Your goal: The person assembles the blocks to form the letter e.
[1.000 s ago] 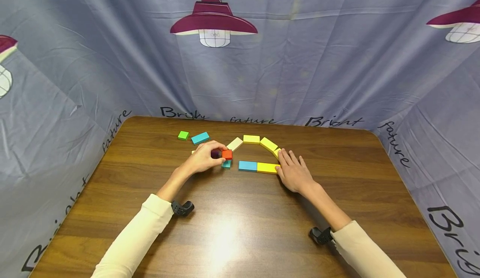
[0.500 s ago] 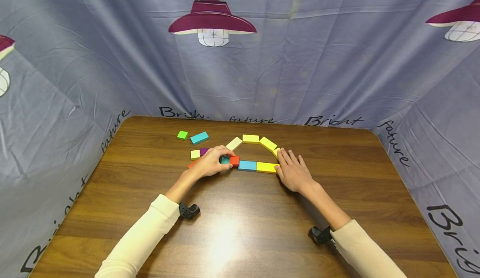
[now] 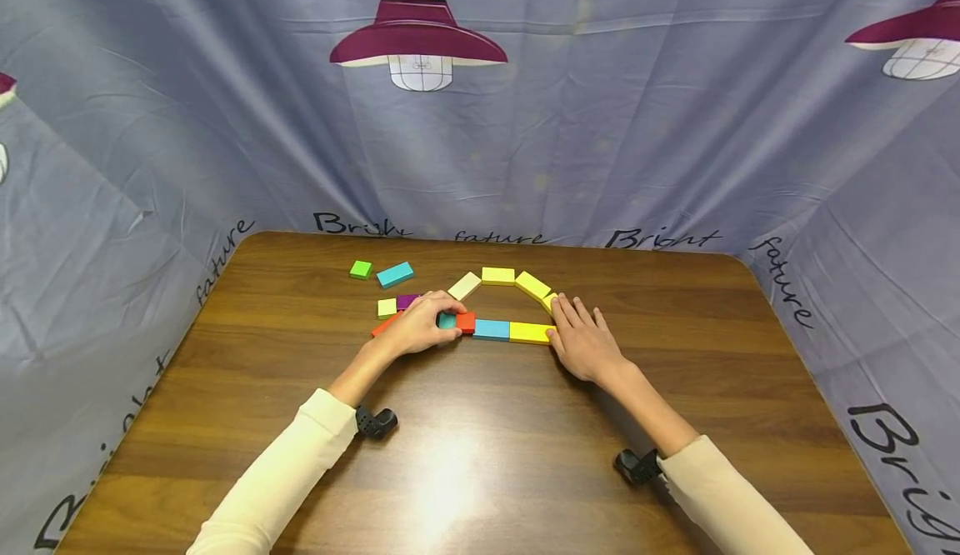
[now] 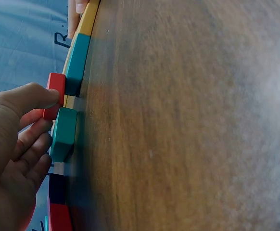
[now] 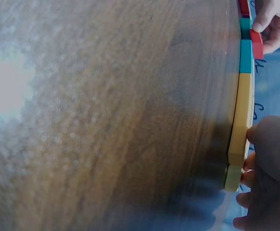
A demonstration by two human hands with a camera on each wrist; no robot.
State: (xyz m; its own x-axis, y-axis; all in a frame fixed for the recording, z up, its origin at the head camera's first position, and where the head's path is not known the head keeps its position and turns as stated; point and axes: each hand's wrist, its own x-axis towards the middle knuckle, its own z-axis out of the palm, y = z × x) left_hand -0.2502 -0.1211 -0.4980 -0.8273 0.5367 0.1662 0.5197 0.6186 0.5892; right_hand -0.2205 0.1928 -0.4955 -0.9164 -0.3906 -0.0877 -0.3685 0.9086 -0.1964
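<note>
From the head view: pinches a small, smooth-faced red rectangular block (image 3: 466, 322) in the left hand (image 3: 422, 326), toward the far edge of a brown wood-grain table (image 3: 720, 330), about midway between its side edges; appears between a flat teal block (image 3: 447, 321) and a flat blue rectangular block (image 3: 492, 330); rests the right hand (image 3: 587, 347) open, with fingers stretched out, at the end of a flat yellow rectangular block (image 3: 529, 333); looks light, stiff and hard to harm, perhaps a little slippery; backed beyond the far edge by grey-blue cloth (image 3: 637, 122) printed with maroon lamp shapes (image 3: 418, 42); from the left wrist view: grips red between thumb and forefinger, above or just beyond the gap separating teal from blue; cannot tell which; best held by the opposite long sides, leaving the ends free to meet teal and blue; from the right wrist view: touches yellow with the right hand, gripping nothing; looks firm and flat along the table, likely to let blocks slide under a light push; gleams with glare well away from the row
</note>
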